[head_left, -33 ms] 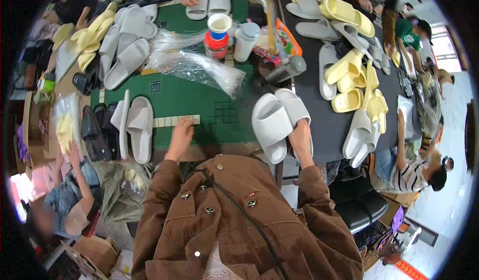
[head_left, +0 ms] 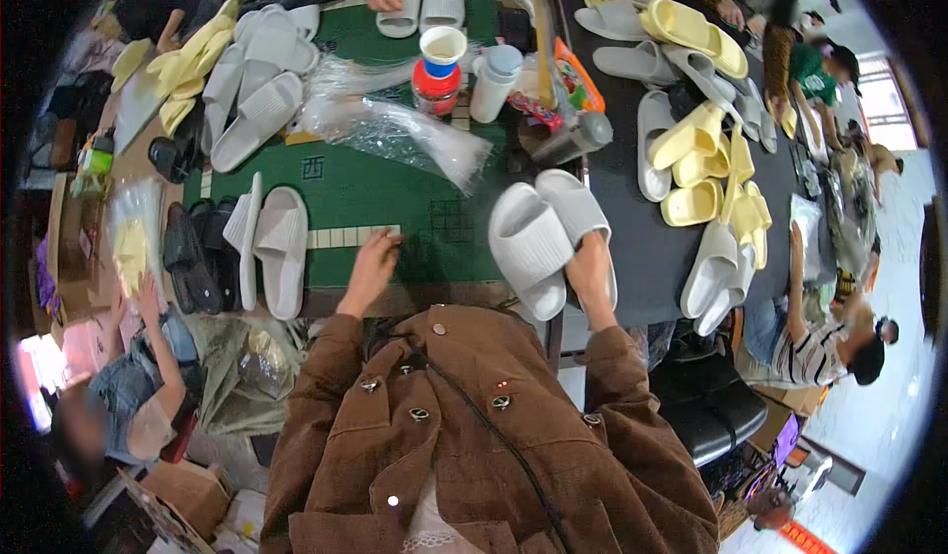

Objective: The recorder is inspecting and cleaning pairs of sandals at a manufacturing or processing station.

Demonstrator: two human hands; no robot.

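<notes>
Gripped in the right hand (head_left: 591,266), a pair of light grey slippers (head_left: 533,243) sits just past centre toward 3 o'clock, overlapping, toes pointing away from the wearer. That hand's fingertips are hidden inside the opening of the right-hand slipper. At 9 o'clock, the left hand (head_left: 373,264) hovers by the near side of a row of pale tiles (head_left: 346,237), fingers loosely bent; whether they pinch anything cannot be told. Farther out at 9 o'clock, another grey pair (head_left: 280,258) stands beside black slippers (head_left: 196,268). Clear plastic bags (head_left: 395,134) lie toward 11 o'clock on a green mat (head_left: 395,198). At 12 o'clock are a red jar (head_left: 435,92) topped by a cup (head_left: 442,48) and a white bottle (head_left: 493,90); beyond them, a co-worker's hands touch grey slippers (head_left: 399,19). Yellow slippers (head_left: 697,203) cluster with grey ones around 2 o'clock.
</notes>
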